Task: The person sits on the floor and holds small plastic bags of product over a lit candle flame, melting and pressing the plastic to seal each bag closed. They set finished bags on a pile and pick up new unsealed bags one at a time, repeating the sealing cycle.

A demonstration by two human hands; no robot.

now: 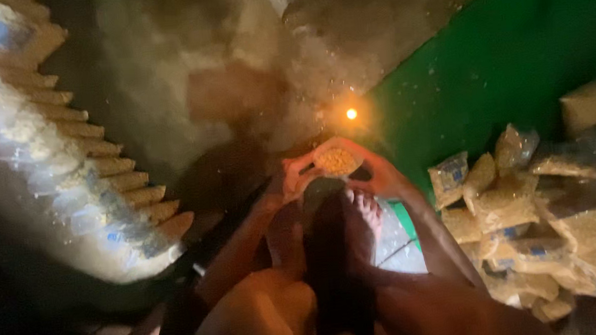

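Left hand: the left hand [292,178] curls around the near-left side of a small clear bag [337,160], fingers closed on its edge.
Right hand: the right hand [377,172] grips the bag's right side, fingers wrapped on it.
Bag: held up between both hands, just above the person's bare feet [357,216], mouth open toward the viewer.
Contents: yellow grains, possibly corn; the dim light makes it hard to tell.
Open room: the bare floor [185,49] stretches away beyond the hands, lit by a small flame [351,114] just past the bag.
Left edge: a curved row of filled packets [95,168] lines the floor, well apart from the hands.
Right edge: a loose heap of filled packets [525,221] lies on a green sheet [513,40], near the right forearm.
Near edge: knees and forearms crowd the space below the bag.
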